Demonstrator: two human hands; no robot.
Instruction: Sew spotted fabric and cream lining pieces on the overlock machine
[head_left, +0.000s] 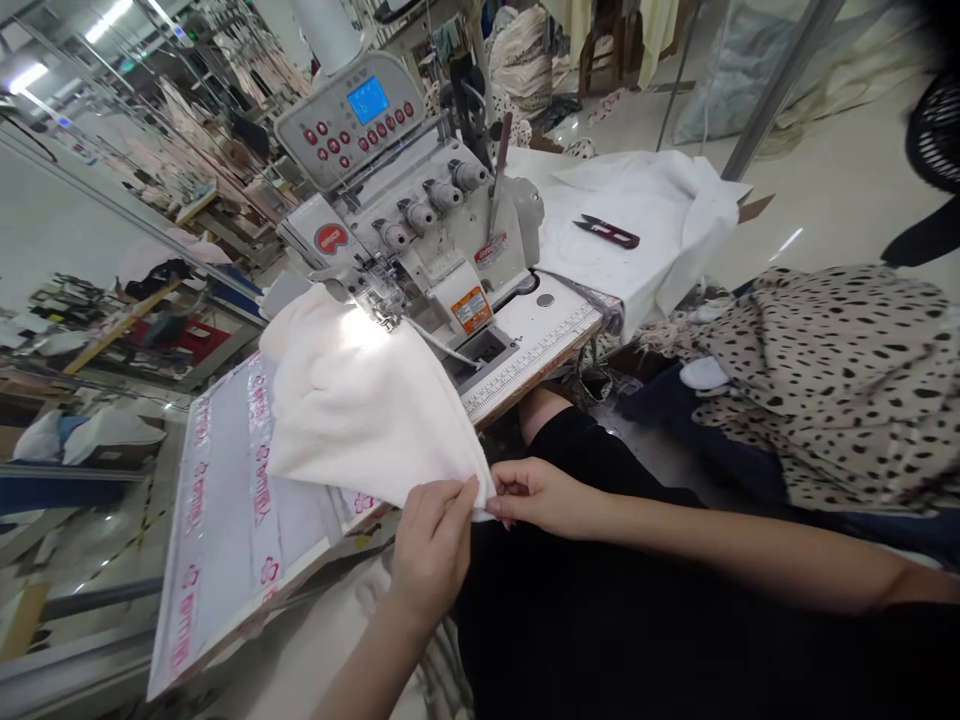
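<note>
Cream fleece fabric (360,410) lies across the table, its far edge under the lit presser foot (386,312) of an overlock sewing machine (442,230). At the fabric's near corner, my left hand (435,535) pinches the edge between thumb and fingers. Close beside it on the right, my right hand (544,498) has its fingertips closed on the same corner. The edge runs fairly straight from the presser foot down to my hands. My fingers hide the very tip of the corner.
Thread snips (607,232) rest on white cloth (652,190) right of the machine. Spotted fabric (855,380) is heaped at the right. The tabletop (225,520) at the left has a printed plastic cover. A control panel (352,115) with a blue screen tops the machine.
</note>
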